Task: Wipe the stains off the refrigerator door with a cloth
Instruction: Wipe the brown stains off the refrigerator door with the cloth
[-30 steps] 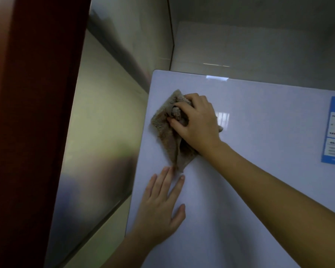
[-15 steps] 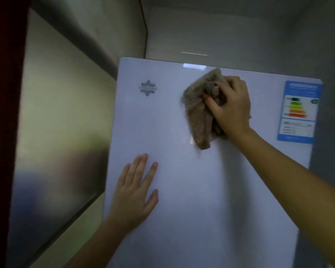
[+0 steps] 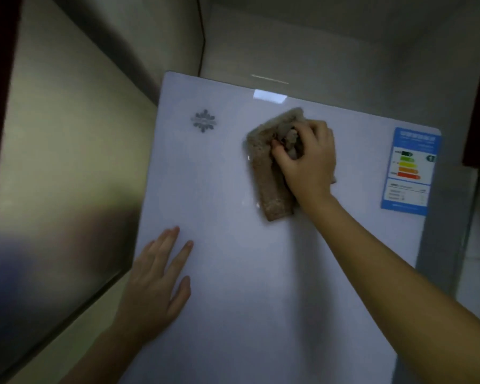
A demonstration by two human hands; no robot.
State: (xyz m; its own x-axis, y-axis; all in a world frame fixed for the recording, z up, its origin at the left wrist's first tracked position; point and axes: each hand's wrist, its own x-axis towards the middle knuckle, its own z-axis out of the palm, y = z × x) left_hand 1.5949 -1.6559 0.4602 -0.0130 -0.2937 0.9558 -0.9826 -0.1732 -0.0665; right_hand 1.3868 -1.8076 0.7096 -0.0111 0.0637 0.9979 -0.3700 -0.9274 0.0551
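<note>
The left hand [image 3: 153,286] lies flat and released on the lower refrigerator door [image 3: 233,273]; higher up, the right hand [image 3: 308,159] grasps the bunched brown cloth [image 3: 269,184] against it, between a grey emblem [image 3: 203,120] and a blue energy label [image 3: 409,170]; a steel panel [image 3: 61,176] flanks the left.

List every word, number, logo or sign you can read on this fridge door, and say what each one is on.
"1": white digit in a dark arrow on the blue and white energy rating sticker, upper right of the glossy white refrigerator door.
Sticker header and lower white panel: print too small and blurred to read.
Grey snowflake-shaped emblem, upper left of the door: its lettering is illegible.
Nothing else carries text.
</note>
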